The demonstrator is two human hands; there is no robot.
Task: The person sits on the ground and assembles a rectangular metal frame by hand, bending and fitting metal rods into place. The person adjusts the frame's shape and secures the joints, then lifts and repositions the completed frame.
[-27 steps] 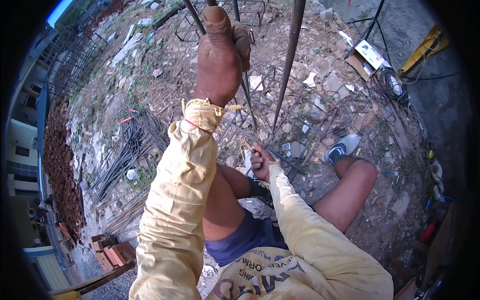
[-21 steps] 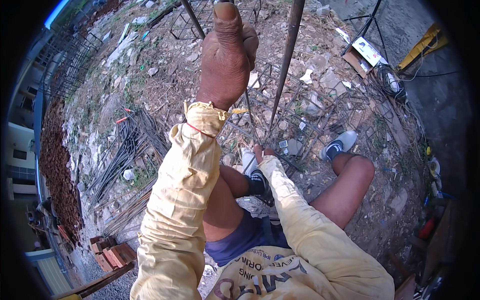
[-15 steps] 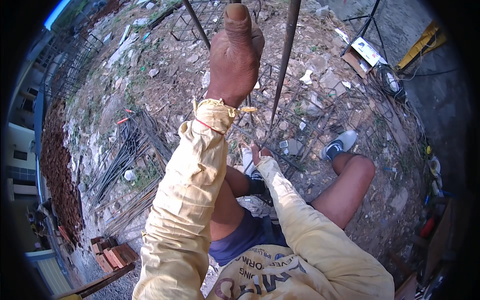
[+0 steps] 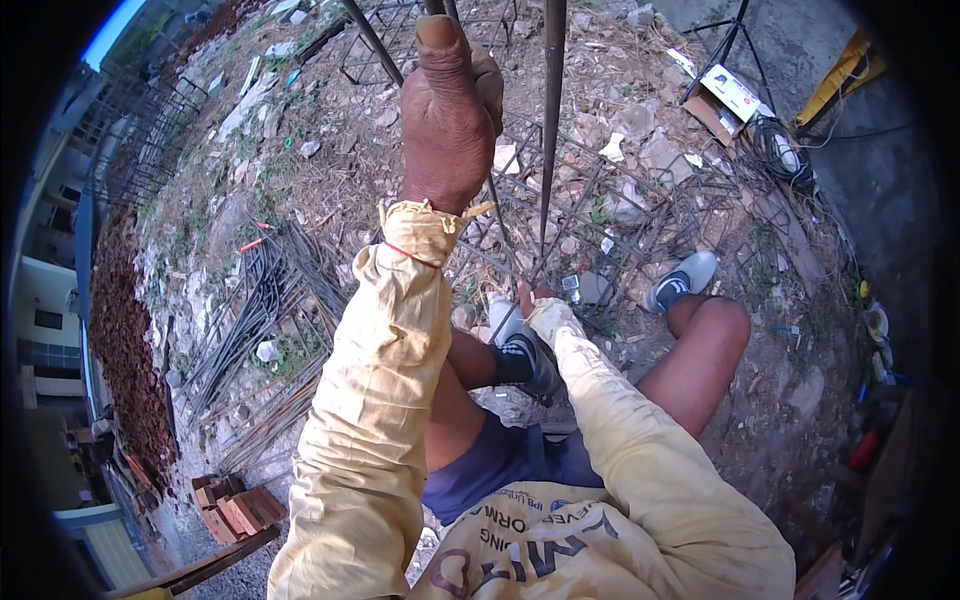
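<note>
My left hand point(image 4: 447, 135) is raised at the top middle, closed around an upright steel bar point(image 4: 498, 215) that shows again below the fist, its thumb pointing up along it. Just to the right stands a thicker dark steel bar point(image 4: 551, 110), apart from the fist. Another bar point(image 4: 372, 40) leans behind the hand on the left. Low between my feet, my right hand point(image 4: 540, 296) is closed beside the bars' lower ends; the sleeve cuff and distance hide what its fingers hold. Around it lies a tied rebar cage point(image 4: 610, 230) on the rubble.
A pile of rods point(image 4: 265, 300) lies to the left, with stacked bricks point(image 4: 238, 508) nearer me. My shoes point(image 4: 690, 278) rest on stony ground. At the far right are a tripod point(image 4: 738, 40), a white box point(image 4: 737, 95) and coiled cable point(image 4: 780, 150).
My left hand has shifted slightly left and down with the bar. The thicker bar beside it stands more upright. My right hand and forearm have moved a little to the right.
</note>
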